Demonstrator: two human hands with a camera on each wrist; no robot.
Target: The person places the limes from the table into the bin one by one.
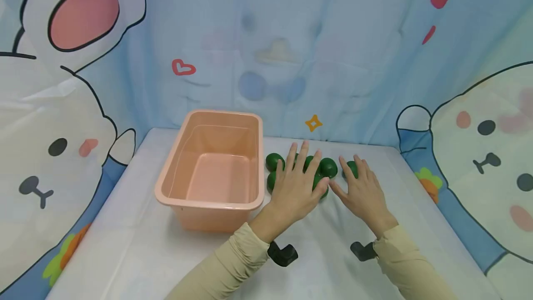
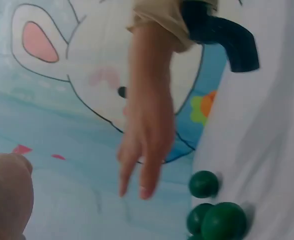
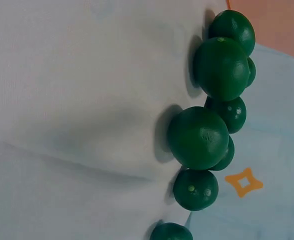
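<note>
- One pink bin [image 1: 216,170] sits on the white table [image 1: 125,244], left of the fruit, nothing visible inside.
- Both hands out flat, fingers straight, gripping nothing: left hand [image 1: 296,188] rests over the green limes [image 1: 328,167], right hand [image 1: 363,190] just beside, fingertips at the rightmost lime [image 1: 352,168].
- Limes clustered together on the table beside the bin's right wall; right wrist view shows at least six [image 3: 199,137].
- Progress judged: none picked up, all limes left out.

A hand above green balls on a white cloth

The right hand [image 2: 149,130] hangs with fingers straight, holding nothing, just above three green balls [image 2: 204,184] clustered on the white tablecloth [image 2: 267,125]; a cartoon backdrop [image 2: 62,75] stands behind.
</note>
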